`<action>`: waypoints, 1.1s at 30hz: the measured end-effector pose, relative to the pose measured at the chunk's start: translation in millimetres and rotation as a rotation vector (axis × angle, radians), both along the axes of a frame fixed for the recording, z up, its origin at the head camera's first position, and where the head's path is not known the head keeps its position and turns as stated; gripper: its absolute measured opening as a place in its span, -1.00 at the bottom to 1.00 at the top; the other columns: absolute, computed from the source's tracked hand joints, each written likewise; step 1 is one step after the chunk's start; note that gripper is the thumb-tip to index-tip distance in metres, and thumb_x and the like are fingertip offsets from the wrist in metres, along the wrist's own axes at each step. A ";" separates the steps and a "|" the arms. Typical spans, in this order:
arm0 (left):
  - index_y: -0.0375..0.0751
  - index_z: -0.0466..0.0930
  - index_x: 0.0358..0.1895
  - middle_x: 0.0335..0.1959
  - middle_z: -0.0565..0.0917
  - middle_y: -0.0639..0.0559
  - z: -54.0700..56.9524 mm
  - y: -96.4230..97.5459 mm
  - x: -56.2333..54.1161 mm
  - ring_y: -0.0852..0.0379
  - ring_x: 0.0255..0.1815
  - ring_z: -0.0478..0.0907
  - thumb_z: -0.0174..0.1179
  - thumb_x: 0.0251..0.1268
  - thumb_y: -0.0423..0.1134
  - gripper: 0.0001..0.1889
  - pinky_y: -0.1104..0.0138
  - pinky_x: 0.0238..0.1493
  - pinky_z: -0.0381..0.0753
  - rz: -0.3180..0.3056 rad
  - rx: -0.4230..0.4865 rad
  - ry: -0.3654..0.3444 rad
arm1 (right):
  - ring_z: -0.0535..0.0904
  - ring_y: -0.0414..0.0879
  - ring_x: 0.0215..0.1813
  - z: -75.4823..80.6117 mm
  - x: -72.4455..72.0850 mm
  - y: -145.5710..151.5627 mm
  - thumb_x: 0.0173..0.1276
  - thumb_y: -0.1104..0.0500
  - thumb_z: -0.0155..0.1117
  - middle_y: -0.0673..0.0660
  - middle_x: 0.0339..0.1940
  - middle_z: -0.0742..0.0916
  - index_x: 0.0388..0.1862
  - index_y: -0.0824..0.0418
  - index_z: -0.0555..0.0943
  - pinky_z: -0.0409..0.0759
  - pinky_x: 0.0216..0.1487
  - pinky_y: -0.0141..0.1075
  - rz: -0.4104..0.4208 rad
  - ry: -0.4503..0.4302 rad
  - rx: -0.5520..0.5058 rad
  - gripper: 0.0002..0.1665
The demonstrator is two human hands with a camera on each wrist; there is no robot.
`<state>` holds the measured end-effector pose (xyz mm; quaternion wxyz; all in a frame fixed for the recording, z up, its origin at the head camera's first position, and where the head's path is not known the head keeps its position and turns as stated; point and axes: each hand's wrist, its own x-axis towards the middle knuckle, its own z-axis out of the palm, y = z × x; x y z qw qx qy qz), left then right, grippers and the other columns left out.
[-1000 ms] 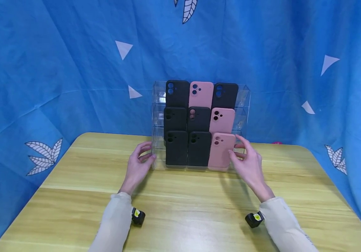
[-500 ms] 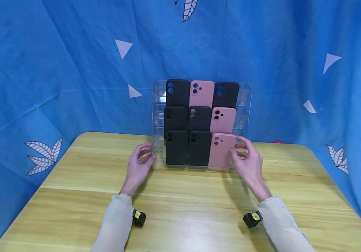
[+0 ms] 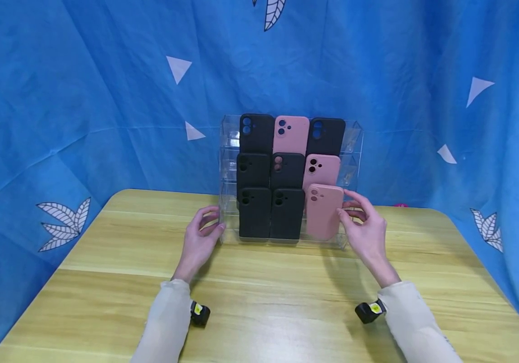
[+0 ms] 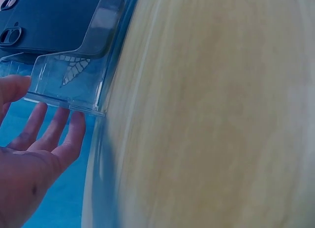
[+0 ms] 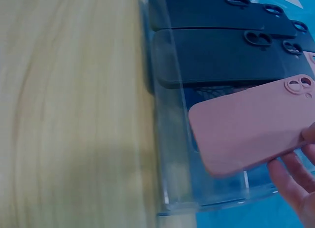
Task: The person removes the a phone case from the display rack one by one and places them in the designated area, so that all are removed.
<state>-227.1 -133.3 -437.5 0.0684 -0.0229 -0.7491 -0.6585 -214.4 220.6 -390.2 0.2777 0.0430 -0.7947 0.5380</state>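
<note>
My right hand (image 3: 368, 234) pinches a pink phone case (image 3: 324, 212) by its right edge, thumb on the front and fingers behind. The case (image 5: 253, 124) is tilted in the right wrist view and raised off the bottom ledge of a clear stepped display rack (image 3: 349, 229). Whether its lower end has left the rack's front lip, I cannot tell. At the rack's left side, the fingertips of my left hand (image 3: 199, 242) touch the clear side panel (image 4: 64, 80), with the fingers lightly bent. Beside the pink case stand two black phone cases (image 3: 286, 214) in the bottom row.
Above, the rack's middle row holds two black cases and a pink phone case (image 3: 321, 169). The top row has a pink phone case (image 3: 291, 133) between two black ones. A wooden table (image 3: 264, 302) bears the rack, and a blue curtain (image 3: 128, 91) hangs behind.
My right hand has lifted the pink phone case up and slightly right from its place in the bottom row. My left hand stays at the rack's side.
</note>
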 end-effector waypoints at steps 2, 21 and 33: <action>-0.14 0.46 0.32 0.32 0.54 -0.26 -0.4 -0.1 -0.3 -0.28 0.36 0.54 0.23 0.42 -0.44 -0.55 0.01 0.34 0.60 0.001 -0.002 0.000 | 0.74 -0.33 -0.18 3.8 0.1 0.9 0.34 0.44 0.35 0.20 -0.13 0.72 0.29 0.18 0.63 0.66 -0.17 -0.64 0.003 0.011 -0.014 -0.46; -0.17 0.45 0.33 0.32 0.54 -0.26 -0.8 -0.2 0.5 -0.26 0.34 0.56 0.23 0.41 -0.45 -0.54 0.03 0.31 0.63 0.004 -0.008 -0.013 | 0.75 -0.30 -0.20 22.3 12.2 7.8 0.35 0.49 0.31 -0.14 -0.13 0.72 0.34 0.27 0.52 0.78 -0.25 -0.39 0.118 0.012 -0.082 -0.42; -0.14 0.44 0.34 0.34 0.53 -0.25 1.1 -1.0 0.3 -0.27 0.36 0.55 0.22 0.44 -0.41 -0.55 -0.01 0.33 0.61 -0.005 -0.013 -0.023 | 0.80 -0.27 -0.22 9.0 18.0 8.5 0.37 0.53 0.22 -0.11 -0.16 0.78 0.43 0.25 0.44 0.80 -0.29 -0.30 0.314 -0.102 -0.216 -0.34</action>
